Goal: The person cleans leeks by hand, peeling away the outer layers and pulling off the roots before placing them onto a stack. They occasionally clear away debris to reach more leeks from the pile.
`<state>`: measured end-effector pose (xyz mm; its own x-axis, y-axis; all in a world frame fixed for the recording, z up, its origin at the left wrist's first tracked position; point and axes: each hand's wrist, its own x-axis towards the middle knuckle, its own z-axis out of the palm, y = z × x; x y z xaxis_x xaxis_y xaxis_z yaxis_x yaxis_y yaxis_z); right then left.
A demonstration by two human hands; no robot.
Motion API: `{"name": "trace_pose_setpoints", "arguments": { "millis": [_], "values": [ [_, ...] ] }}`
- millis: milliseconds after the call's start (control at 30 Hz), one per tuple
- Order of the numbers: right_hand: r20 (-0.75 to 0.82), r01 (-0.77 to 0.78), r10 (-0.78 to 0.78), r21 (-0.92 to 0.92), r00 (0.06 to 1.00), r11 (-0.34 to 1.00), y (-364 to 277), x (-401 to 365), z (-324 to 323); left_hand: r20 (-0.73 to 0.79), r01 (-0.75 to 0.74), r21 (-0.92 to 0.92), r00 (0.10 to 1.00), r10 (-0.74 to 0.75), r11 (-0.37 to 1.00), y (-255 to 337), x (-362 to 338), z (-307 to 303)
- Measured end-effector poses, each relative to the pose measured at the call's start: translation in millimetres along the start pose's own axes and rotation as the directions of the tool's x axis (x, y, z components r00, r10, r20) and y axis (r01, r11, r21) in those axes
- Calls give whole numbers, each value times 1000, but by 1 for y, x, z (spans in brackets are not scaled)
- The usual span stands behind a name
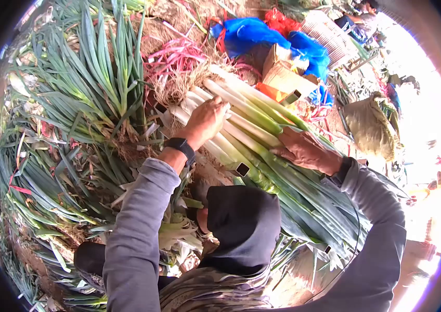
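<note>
Two hands on the leek bundle (254, 127). The left hand (207, 119) has its fingers curled tight over the white stalks near the root end. The right hand (303, 151) lies flat, fingers stretched and pressed on the shafts where white turns green. The bundle runs from 11 o'clock down to 4 o'clock, dead centre, across a square metal tube (242, 169). A dark watch (181, 145) sits on the left wrist. Loose green leeks (90, 88) are heaped at 9 o'clock, pink ties (173, 57) at 11, a cardboard box (283, 73) and blue sheet (246, 34) at 12.
</note>
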<state>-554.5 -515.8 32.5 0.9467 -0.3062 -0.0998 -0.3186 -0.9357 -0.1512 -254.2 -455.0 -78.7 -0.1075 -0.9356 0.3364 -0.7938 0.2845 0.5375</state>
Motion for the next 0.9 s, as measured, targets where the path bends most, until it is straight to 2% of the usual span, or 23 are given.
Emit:
{"name": "trace_pose_setpoints", "arguments": {
  "millis": [100, 133, 167, 233, 267, 333, 367, 400, 433, 467, 567, 633, 667, 700, 733, 767, 800, 833, 867, 900],
  "values": [
    [190, -322, 309, 40, 932, 946, 2, -20, -16, -65, 0, -38, 998, -3, 999, -1, -8, 1],
    [239, -284, 286, -45, 928, 958, -3, -34, -33, -10, 40, 19, 999, -40, 999, 4, -7, -1],
    [256, -317, 328, -84, 909, 945, -9, -48, -38, -30, 52, -14, 998, -52, 999, 6, -7, -1],
    [260, -375, 410, -174, 874, 911, -19, -67, -44, -94, -31, 15, 995, 33, 999, 1, -10, 4],
    [247, -298, 339, -189, 908, 936, -22, -71, -39, -105, -31, 23, 994, 33, 999, -1, -10, 6],
    [201, -290, 325, -183, 924, 939, -33, -73, -29, -123, -32, 42, 992, 37, 999, -1, -9, 4],
    [172, -289, 320, -182, 932, 940, -35, -74, -25, -90, -7, 19, 996, 9, 1000, -4, -5, 3],
    [55, -228, 238, -141, 970, 963, -38, -78, -22, -52, 25, -9, 998, -25, 1000, -1, -3, -2],
    [55, -226, 238, -171, 970, 959, -35, -80, -17, -4, 65, -44, 998, -65, 997, 1, -6, 1],
    [57, -228, 243, -197, 968, 954, -33, -82, -12, -50, 42, -118, 998, -48, 992, 1, -6, 2],
    [51, -277, 296, -233, 954, 932, -26, -83, 5, -60, -10, -49, 998, 7, 999, -2, -4, 3],
    [42, -333, 355, -258, 934, 907, -22, -86, 15, 11, -19, -46, 1000, 19, 999, -4, -3, 2],
    [14, -376, 391, -251, 920, 892, -19, -87, 22, -54, -67, 7, 996, 67, 998, -4, -2, 5],
    [9, -348, 363, -267, 932, 899, -15, -89, 23, -122, -111, 65, 986, 118, 992, -8, -2, 13],
    [8, -311, 326, -283, 945, 907, -14, -89, 21, -117, -136, 130, 982, 151, 982, -5, 1, 10],
    [15, -259, 275, -294, 961, 920, -14, -89, 20, -14, 2, 87, 1000, 0, 996, 0, -1, 9],
    [51, -317, 337, -234, 940, 919, -23, -84, 3, 53, 0, 46, 999, -3, 999, 8, -4, -2],
    [127, -29, 92, -429, 988, 903, -16, -89, -6, -243, -62, -120, 970, 32, 991, 16, -15, 4],
    [230, 270, -165, -569, 959, 777, -4, -93, -6, -426, -124, -213, 904, 22, 969, 26, -30, 2],
    [244, 113, -30, -333, 969, 936, -12, -88, -23, -447, -79, -229, 894, -33, 970, 44, -49, -20]
  ]
}}
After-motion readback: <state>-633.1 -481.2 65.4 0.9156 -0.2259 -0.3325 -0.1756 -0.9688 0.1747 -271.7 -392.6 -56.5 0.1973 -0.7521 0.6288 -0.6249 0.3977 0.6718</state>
